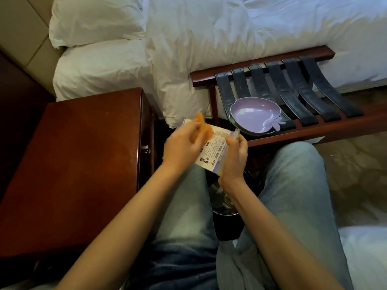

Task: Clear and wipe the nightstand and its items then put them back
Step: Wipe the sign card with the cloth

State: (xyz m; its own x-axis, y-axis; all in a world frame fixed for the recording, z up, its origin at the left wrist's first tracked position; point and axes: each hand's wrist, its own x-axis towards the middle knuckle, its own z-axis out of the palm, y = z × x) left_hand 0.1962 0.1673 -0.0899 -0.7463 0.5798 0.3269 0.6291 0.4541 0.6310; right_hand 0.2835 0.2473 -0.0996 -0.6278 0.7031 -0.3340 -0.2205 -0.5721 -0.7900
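A dark red wooden nightstand [79, 164] stands at the left with a bare top. Between my knees I hold a printed cardboard box [213, 148], white and purple with small text. My right hand [233, 159] grips the box at its right edge. My left hand [182, 147] presses an orange cloth [202, 126] against the box's upper face; the cloth is blurred. A purple fruit-shaped dish [254, 114] rests on another dish on the luggage rack [293, 122], to the right of the box.
A white bed [209, 38] with pillows [96, 19] fills the top. A dark waste bin [225, 208] sits on the floor between my legs in jeans. The rack's black straps run toward the bed. Patterned carpet lies at the right.
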